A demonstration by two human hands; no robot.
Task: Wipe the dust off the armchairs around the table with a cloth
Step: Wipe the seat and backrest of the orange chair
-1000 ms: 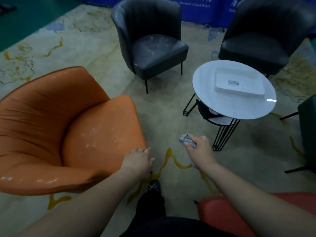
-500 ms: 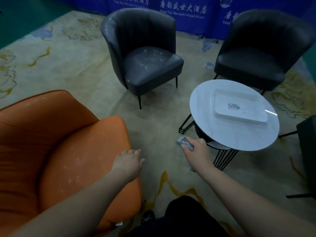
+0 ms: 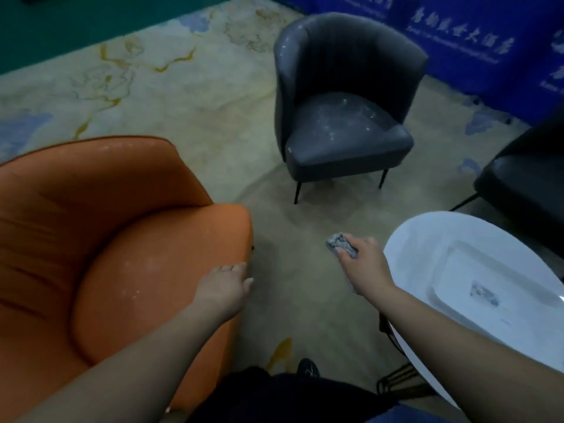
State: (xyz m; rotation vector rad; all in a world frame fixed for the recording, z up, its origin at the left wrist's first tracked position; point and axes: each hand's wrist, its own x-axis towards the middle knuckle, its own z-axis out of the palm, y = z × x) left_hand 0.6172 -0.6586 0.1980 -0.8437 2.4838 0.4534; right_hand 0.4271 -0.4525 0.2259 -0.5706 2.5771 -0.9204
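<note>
An orange armchair (image 3: 100,239) fills the left, its seat speckled with pale dust. A dark grey armchair (image 3: 341,108) stands ahead, its seat also streaked with dust. A second dark armchair (image 3: 525,184) shows partly at the right edge. My right hand (image 3: 363,264) is shut on a crumpled grey cloth (image 3: 340,242), held in the air beside the round white table (image 3: 427,303). My left hand (image 3: 227,285) hovers over the orange seat's front corner, fingers loosely apart and holding nothing.
A white rectangular tray (image 3: 476,279) lies on the table, whose black wire legs (image 3: 399,383) show below. Patterned beige carpet (image 3: 189,96) covers the floor. A blue banner (image 3: 476,44) runs along the back. My dark trousers and shoe (image 3: 308,367) are at the bottom.
The view has moved forward and turned left: the grey armchair is closer and the table has slid to the right edge. Both hands keep their poses, cloth still in the right.
</note>
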